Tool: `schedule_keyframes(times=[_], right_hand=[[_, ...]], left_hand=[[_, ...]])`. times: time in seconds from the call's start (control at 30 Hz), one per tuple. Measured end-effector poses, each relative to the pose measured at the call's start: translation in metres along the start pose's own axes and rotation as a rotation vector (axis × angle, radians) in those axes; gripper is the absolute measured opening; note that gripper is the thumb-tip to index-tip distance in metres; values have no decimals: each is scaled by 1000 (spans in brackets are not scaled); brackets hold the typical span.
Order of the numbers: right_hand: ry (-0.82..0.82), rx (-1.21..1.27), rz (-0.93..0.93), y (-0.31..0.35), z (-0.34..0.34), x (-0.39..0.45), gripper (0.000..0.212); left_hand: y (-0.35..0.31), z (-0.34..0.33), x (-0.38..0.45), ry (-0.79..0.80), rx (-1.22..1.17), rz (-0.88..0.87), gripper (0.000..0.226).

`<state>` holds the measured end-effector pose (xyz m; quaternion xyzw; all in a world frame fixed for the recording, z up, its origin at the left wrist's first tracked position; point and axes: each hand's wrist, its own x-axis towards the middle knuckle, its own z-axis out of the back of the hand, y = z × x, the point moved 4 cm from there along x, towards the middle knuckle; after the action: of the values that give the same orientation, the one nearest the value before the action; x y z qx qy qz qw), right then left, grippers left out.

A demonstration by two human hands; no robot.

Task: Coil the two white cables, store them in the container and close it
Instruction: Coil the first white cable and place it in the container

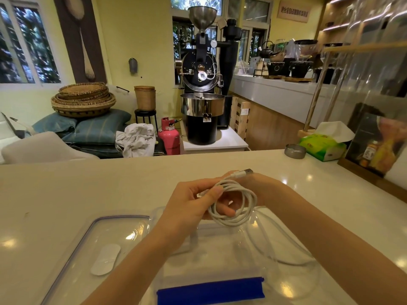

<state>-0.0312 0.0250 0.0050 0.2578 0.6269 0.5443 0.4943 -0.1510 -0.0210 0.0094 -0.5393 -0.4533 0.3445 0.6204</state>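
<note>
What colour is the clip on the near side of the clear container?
Bright blue: the clip on the clear container, seen in the head view.

2 hands meet over the counter, the left hand [189,205] and the right hand [248,194], and between them they hold 1 coiled white cable [236,203], while 1 loose white cable [286,245] trails below the right forearm. Under the hands sits 1 clear container [220,260] with 1 blue clip [210,290], and left of the left forearm lies 1 clear lid [105,236]. Beyond the right hand stand 1 metal ashtray [295,151] and 1 green tissue box [322,147].
</note>
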Motion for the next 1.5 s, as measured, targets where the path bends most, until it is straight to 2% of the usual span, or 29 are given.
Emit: schedule_keyframes(times=[0.1,0.27,0.37,0.43,0.5,0.63,0.93,1.23,1.5], right_hand=[[46,20,59,8,6,-5,32],[-139,-59,228,10,22,-26,31],[-245,-285,375,10,13,-38,14],[-323,-356,412,3,10,-40,17],[-379,-375,407,-4,11,-42,22],[-389,-403,344,-15,12,-46,31],[-392,-561,299,-27,13,-53,14],[-427,-1016,229,-33,5,-43,11],[-512,-1351,159,-33,3,-28,17]], left_hand=[[0,7,2,-76,-35,21,22],[6,21,7,-191,-82,88,19],[11,20,7,-197,-62,134,18],[14,17,6,-169,-1,172,18],[16,13,3,-132,71,206,18],[20,9,1,-60,313,246,18],[32,7,8,124,611,248,21],[51,-3,20,315,837,350,19],[59,-20,35,380,1076,393,10]])
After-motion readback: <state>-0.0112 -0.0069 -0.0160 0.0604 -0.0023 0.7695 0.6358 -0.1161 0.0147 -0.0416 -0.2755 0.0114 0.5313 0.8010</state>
